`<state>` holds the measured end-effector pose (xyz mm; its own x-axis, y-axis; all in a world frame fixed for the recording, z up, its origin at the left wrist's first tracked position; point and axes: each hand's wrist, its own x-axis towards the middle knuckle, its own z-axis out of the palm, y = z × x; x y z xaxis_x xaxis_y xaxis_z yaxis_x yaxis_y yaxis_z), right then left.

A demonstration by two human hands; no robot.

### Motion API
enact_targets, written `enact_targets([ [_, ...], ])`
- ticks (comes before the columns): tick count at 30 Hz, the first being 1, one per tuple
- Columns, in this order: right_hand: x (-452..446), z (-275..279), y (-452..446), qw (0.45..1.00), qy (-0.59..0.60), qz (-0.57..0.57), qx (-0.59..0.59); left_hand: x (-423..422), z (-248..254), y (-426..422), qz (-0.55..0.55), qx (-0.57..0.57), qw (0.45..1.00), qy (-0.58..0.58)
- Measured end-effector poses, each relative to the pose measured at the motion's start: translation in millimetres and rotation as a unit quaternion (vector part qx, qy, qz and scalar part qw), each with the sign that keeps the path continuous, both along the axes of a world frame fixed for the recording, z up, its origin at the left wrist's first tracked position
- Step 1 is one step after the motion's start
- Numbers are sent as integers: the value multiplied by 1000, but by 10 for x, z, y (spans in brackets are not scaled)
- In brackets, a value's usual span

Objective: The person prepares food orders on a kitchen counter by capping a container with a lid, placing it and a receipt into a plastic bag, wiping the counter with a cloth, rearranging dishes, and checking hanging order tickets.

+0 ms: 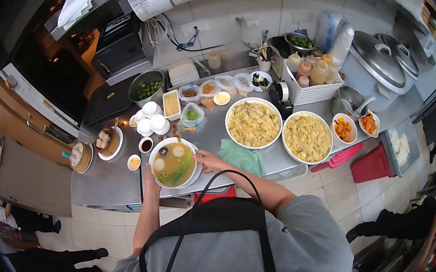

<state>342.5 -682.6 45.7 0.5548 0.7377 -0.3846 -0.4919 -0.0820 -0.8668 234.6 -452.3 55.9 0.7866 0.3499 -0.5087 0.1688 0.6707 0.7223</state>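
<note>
A white bowl of soup (174,163) with greens and pale round pieces is at the steel counter's front edge, a white plate partly showing under its right side. My left hand (152,178) grips the bowl's near left side, the fingers partly hidden. Across from it, my right hand (208,162) has its fingers at the right rim. Just left of the bowl are a small dish of dark sauce (146,145) and a cup with orange-yellow contents (134,162). A green cloth (241,158) lies right of my right hand.
Two large bowls of yellow fried rice (253,123) stand to the right. Stacked white cups (159,124) and bagged toppings (192,115) sit behind the soup. Bamboo steamers (108,141) are at the left. A basket of sauce bottles (310,84) stands at the back. Other people's legs (72,260) show below left.
</note>
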Motion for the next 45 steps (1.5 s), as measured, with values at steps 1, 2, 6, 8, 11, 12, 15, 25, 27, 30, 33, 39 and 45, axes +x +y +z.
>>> enact_targets([
  [1,16,-15,10,1000,-12,10,-18,0,-34,17,6,-1,1000,-5],
  [2,26,-37,16,999,-22,17,-36,2,-67,29,9,-1,1000,-8],
  [6,-31,40,3,998,3,-23,-50,-15,-178,43,5,21,999,-40],
  [8,-68,99,-18,999,-23,-37,-30,-26,-179,51,-23,13,999,-41],
  [11,-73,299,-87,984,-164,-7,-71,-21,-233,123,-53,-13,997,-56],
  [12,3,275,-41,932,-328,-17,-152,-23,-206,130,-67,-18,996,-57],
  [15,132,294,-420,864,-420,-184,-208,-30,-213,251,-105,-33,992,-58],
  [25,507,578,-4407,400,-313,-588,-630,-193,493,374,83,512,855,31],
  [27,529,425,-4851,435,-273,-581,-632,-58,840,23,81,521,849,-9],
  [30,719,-4,-5341,624,-160,-489,-588,354,964,-576,29,539,838,-77],
  [33,727,-272,-5556,578,-251,-524,-573,768,1182,-1557,-61,566,810,-140],
  [39,56,963,-5407,561,-372,-490,-555,1184,1100,-2902,-294,538,737,-283],
  [45,-61,1606,-4553,757,-373,-410,-347,1037,892,-3576,-472,266,803,-248],
])
